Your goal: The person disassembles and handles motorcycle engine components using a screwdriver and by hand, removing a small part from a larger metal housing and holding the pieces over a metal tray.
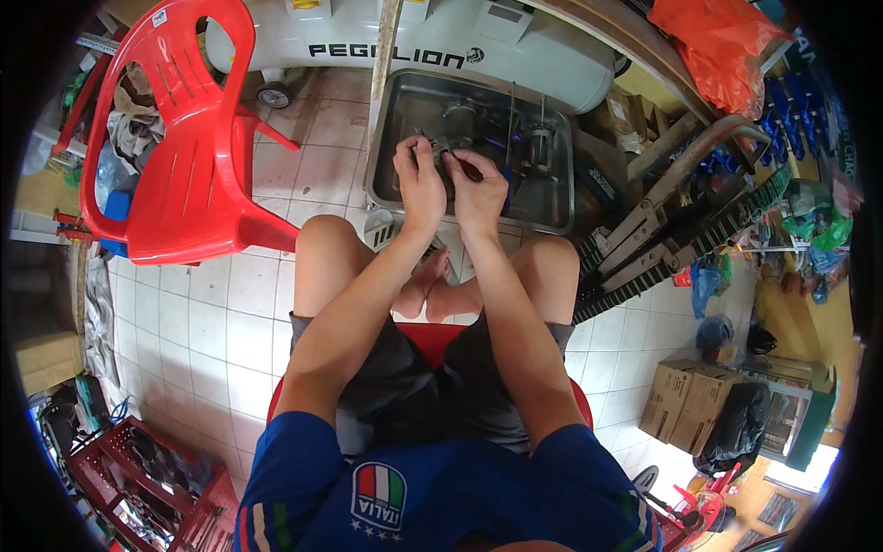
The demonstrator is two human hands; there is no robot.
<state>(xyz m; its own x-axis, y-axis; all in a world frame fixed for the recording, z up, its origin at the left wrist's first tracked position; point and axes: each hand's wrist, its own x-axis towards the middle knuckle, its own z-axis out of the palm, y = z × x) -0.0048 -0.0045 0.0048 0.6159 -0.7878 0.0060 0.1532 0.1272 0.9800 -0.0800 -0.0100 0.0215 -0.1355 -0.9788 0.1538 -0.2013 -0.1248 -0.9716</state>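
Observation:
Both my hands are raised over the near part of a stainless steel tray (395,101) on the floor. My left hand (419,181) has its fingers curled on a small metallic part (440,147); its exact shape is partly hidden. My right hand (475,191), close beside it, grips the same part along with a short dark item I cannot make out. In the tray lie a round metal housing (458,120), a cylindrical metal piece (541,147) with rods, a long thin rod (511,115) and small blue-handled items, all dimly seen.
A red plastic chair (175,216) stands at left. A white tank (543,64) lies behind the tray. A folded black-and-grey metal rack or ramp (644,248) leans at right. Cardboard boxes (681,405) sit lower right, a red tool cart (138,478) lower left. My knees flank my arms.

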